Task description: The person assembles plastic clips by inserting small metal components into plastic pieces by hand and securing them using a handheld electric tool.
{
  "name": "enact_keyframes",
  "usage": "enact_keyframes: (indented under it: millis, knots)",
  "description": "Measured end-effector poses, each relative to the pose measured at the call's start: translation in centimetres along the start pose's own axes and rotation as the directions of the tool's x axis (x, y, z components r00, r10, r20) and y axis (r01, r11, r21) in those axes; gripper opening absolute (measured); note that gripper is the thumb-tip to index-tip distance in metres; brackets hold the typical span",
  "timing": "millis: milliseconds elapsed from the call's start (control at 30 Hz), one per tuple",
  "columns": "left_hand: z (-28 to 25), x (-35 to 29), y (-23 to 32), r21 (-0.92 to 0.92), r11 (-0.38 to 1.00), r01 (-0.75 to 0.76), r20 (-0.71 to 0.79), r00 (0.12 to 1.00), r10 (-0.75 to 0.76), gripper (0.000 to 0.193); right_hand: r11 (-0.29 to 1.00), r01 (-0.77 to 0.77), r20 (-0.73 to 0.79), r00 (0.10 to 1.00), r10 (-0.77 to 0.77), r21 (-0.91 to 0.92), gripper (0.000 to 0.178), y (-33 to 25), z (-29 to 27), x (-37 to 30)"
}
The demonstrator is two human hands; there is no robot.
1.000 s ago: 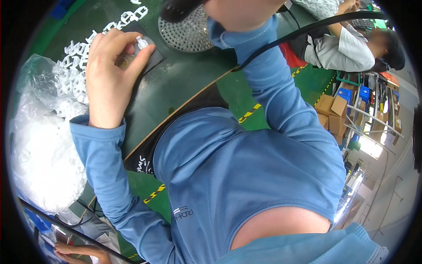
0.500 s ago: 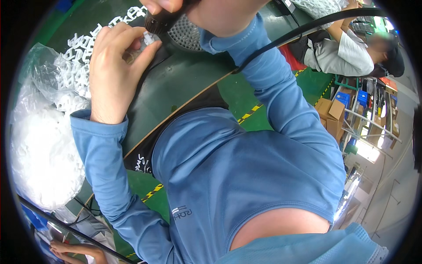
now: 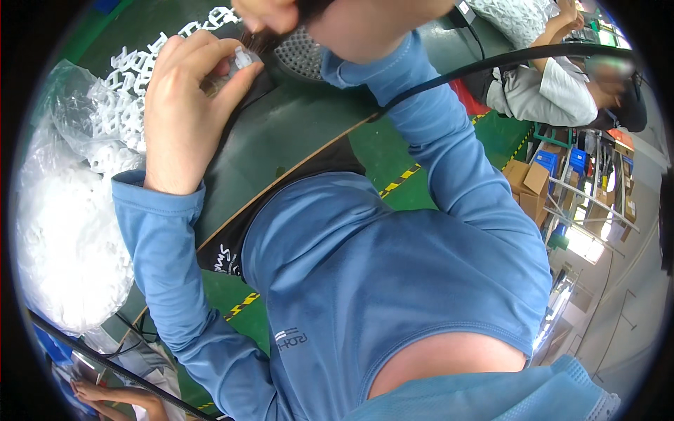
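Observation:
Near the top of the view, my left hand point(image 3: 184, 109) is closed, pinching a small whitish plastic part point(image 3: 243, 57) between thumb and forefinger. My right hand point(image 3: 375, 27), partly cut off by the upper edge, is wrapped round a dark brush point(image 3: 261, 42). Its brown bristles point down at the plastic part, touching it or very close; I cannot tell which. The brush's handle is mostly hidden by the hand. Just right of the bristles, a round grey dish with a studded surface point(image 3: 300, 57) rests on the dark green table point(image 3: 281, 133).
Many white plastic pieces point(image 3: 130, 70) lie loose left of my left hand. A clear bag full of white pieces point(image 3: 74, 245) stands at the table's left. A black cable point(image 3: 484, 63) arcs over my right forearm. Another person point(image 3: 540, 91) sits far right; someone's hands show lower left.
The brush and my right hand have shifted slightly to the right. My left hand has moved very little and still pinches the plastic part.

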State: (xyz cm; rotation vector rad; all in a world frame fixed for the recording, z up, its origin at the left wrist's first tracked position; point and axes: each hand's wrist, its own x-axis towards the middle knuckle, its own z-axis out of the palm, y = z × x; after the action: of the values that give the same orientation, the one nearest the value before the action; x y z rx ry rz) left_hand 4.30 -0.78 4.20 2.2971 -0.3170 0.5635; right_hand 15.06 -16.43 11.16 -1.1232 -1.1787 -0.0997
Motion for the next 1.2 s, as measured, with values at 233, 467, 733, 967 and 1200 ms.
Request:
enact_keyframes:
  millis: [233,467,733,967,1200]
  knots:
    - [0.2,0.0,0.0,0.031,1.000,-0.005,-0.005,1.000,0.005,0.027,0.842,-0.308,-0.056,0.928,0.369,0.444,0.069,-1.2,0.8,0.0]
    - [0.1,0.1,0.3,0.073,0.997,-0.023,-0.003,1.000,0.024,0.032,0.701,-0.301,-0.417,0.629,0.656,0.647,0.089,-3.5,1.8,2.1]
    - [-0.1,0.7,1.1,-0.082,0.996,0.030,-0.085,0.996,-0.037,0.033,0.706,-0.103,-0.332,0.828,0.451,0.701,0.083,-1.0,0.6,1.8]
    - [-0.5,1.0,1.1,-0.033,0.988,-0.153,-0.186,0.972,0.144,0.021,0.728,-0.129,-0.249,0.887,0.388,0.674,0.079,-0.5,0.5,1.7]
    - [-0.5,0.2,0.9,-0.057,0.983,-0.176,-0.231,0.960,0.158,0.020,0.749,-0.160,-0.152,0.932,0.330,0.643,0.076,0.6,1.1,1.0]
